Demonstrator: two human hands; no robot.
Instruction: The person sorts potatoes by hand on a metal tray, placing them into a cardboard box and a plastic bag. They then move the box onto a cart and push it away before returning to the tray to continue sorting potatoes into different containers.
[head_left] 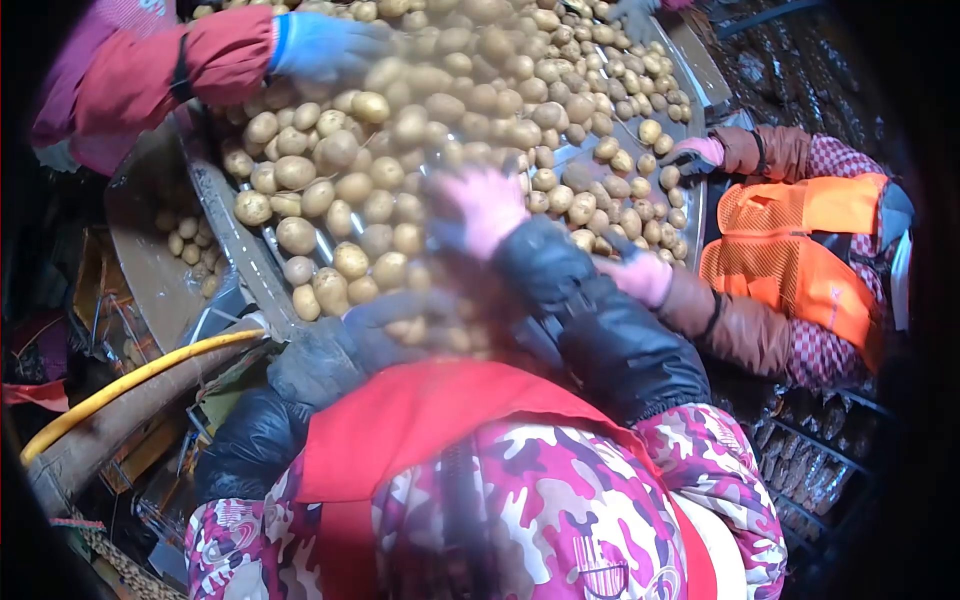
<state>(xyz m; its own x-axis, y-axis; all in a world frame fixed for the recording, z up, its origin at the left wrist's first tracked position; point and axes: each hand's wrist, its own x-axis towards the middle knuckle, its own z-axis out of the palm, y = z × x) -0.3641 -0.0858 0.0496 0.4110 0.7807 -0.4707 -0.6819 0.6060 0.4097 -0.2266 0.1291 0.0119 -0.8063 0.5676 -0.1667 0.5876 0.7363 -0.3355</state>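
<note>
Many pale yellow potatoes [295,173] lie across a sorting conveyor with rollers showing between them. My right hand [480,208], in a pink glove with dark grey fingers, is over the potatoes near the middle, and motion smears its fingers. Close to my body, my left hand [385,322], in a grey-blue glove, is at the near edge of the potatoes [352,260]. Its fingers are blurred, so whether it holds a potato cannot be seen.
A co-worker's blue-gloved hand [325,45] reaches in from the upper left. On the right, another person in an orange vest [790,265] has both gloved hands at the potatoes. A metal side rail [235,235] and a yellow hose [140,385] run along the left.
</note>
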